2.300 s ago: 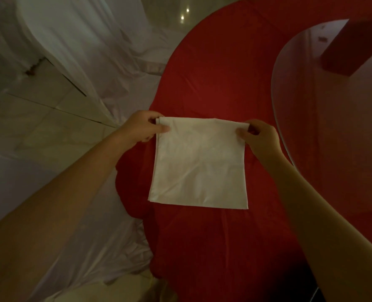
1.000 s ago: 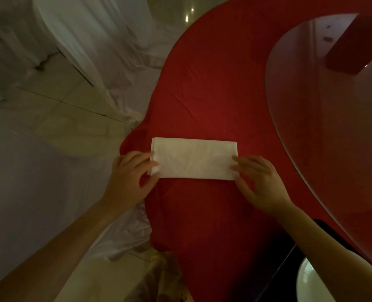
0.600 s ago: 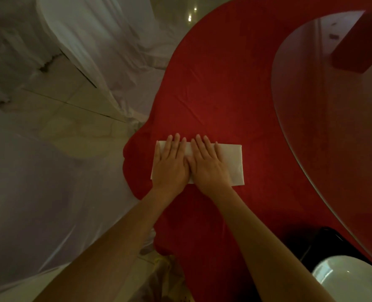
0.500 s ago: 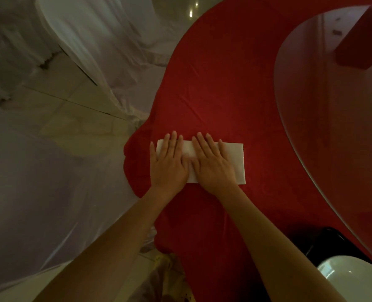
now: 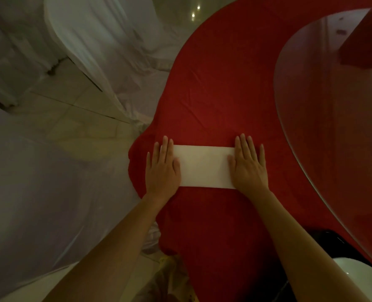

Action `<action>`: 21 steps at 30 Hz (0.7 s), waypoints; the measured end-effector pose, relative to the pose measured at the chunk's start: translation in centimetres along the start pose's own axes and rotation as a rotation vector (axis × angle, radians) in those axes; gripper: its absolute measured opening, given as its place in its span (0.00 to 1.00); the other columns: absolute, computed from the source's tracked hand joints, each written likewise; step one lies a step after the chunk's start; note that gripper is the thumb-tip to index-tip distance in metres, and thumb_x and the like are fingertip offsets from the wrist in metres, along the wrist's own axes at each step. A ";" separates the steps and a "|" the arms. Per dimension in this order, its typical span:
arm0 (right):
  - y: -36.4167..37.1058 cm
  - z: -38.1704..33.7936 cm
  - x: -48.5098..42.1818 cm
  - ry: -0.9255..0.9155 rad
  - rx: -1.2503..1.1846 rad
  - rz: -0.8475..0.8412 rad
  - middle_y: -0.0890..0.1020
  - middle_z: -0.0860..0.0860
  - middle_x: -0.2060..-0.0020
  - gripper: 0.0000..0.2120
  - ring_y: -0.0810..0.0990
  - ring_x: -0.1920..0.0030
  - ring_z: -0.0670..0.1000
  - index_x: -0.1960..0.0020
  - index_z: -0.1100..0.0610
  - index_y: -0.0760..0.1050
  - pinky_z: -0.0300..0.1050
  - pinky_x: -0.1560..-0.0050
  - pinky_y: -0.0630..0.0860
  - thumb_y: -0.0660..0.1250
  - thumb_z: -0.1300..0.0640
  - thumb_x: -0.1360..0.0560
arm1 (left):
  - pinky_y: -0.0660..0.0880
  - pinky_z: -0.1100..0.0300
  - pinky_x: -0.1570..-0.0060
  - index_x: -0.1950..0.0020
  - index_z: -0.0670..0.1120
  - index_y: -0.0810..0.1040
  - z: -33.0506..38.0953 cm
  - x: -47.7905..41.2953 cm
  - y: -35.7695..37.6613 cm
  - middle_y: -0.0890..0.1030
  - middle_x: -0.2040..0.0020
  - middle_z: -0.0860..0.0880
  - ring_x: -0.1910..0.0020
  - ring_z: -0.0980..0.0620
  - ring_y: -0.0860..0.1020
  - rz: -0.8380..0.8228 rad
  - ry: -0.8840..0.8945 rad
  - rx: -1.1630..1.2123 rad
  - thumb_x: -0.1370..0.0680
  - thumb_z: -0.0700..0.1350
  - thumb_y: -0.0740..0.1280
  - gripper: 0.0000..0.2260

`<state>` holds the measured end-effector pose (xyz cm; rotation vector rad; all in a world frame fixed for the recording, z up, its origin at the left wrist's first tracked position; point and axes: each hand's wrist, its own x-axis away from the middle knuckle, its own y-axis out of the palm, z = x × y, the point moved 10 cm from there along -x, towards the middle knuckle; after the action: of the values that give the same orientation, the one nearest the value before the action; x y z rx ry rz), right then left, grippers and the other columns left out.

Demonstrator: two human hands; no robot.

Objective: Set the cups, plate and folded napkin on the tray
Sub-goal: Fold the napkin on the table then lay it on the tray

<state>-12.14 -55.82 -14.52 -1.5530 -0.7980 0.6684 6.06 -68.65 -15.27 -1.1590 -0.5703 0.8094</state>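
A white napkin (image 5: 203, 165), folded into a long rectangle, lies flat on the red tablecloth (image 5: 220, 88) near the table's left edge. My left hand (image 5: 162, 168) presses flat on its left end, fingers straight and together. My right hand (image 5: 247, 165) presses flat on its right end in the same way. Neither hand grips anything. A white plate (image 5: 363, 280) shows in part at the bottom right, on a dark tray (image 5: 333, 240) of which only a corner shows. No cups are in view.
A round glass turntable (image 5: 333, 118) covers the table's right side. White-draped chairs (image 5: 89, 40) stand to the left over a pale tiled floor (image 5: 72, 110). The tablecloth hangs over the table edge just left of the napkin.
The napkin went from a square held up by its top corners to a folded strip on the table. My hands, side by side at its middle, have slid apart to its two ends.
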 end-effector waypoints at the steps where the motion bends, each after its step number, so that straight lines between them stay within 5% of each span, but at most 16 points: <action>1: 0.0 0.2 0.0 0.009 -0.004 -0.001 0.48 0.53 0.23 0.27 0.42 0.24 0.50 0.24 0.57 0.44 0.53 0.26 0.35 0.41 0.46 0.20 | 0.48 0.47 0.25 0.24 0.45 0.46 -0.2 0.0 0.0 0.48 0.22 0.46 0.23 0.46 0.48 -0.012 -0.010 0.034 0.19 0.48 0.48 0.24; 7: -2.3 1.3 0.2 0.026 -0.127 0.028 0.60 0.54 0.25 0.23 0.54 0.25 0.53 0.26 0.58 0.57 0.53 0.26 0.50 0.50 0.51 0.19 | 0.53 0.50 0.25 0.24 0.43 0.49 -2.9 0.5 -1.1 0.55 0.23 0.41 0.24 0.45 0.54 -0.089 -0.145 0.361 0.18 0.47 0.51 0.24; 11: -6.0 4.7 3.2 0.235 -0.477 0.309 0.78 0.56 0.43 0.13 0.74 0.42 0.55 0.40 0.60 0.74 0.46 0.45 0.71 0.59 0.59 0.21 | 0.69 0.50 0.36 0.29 0.42 0.64 -4.9 0.9 -3.5 0.73 0.33 0.40 0.35 0.43 0.71 0.013 -0.217 0.462 0.20 0.47 0.58 0.20; 15: -4.6 6.9 5.7 0.430 -0.613 0.224 0.81 0.53 0.57 0.07 0.76 0.60 0.48 0.51 0.60 0.78 0.41 0.61 0.70 0.63 0.59 0.23 | 0.69 0.60 0.51 0.40 0.42 0.75 -5.4 1.7 -3.8 0.80 0.43 0.42 0.48 0.51 0.76 0.015 -0.286 0.524 0.23 0.45 0.63 0.13; 21: -2.1 4.8 7.0 0.414 -0.648 -0.012 0.77 0.46 0.62 0.07 0.72 0.66 0.39 0.54 0.57 0.78 0.33 0.69 0.66 0.68 0.53 0.26 | 0.76 0.52 0.48 0.43 0.43 0.77 -5.5 3.1 -3.5 0.80 0.45 0.43 0.48 0.46 0.79 0.003 -0.405 0.616 0.24 0.45 0.65 0.11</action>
<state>-12.06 -47.24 -12.89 -2.1731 -0.7382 0.0498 13.04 -69.95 -13.71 -0.4317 -0.5894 1.1333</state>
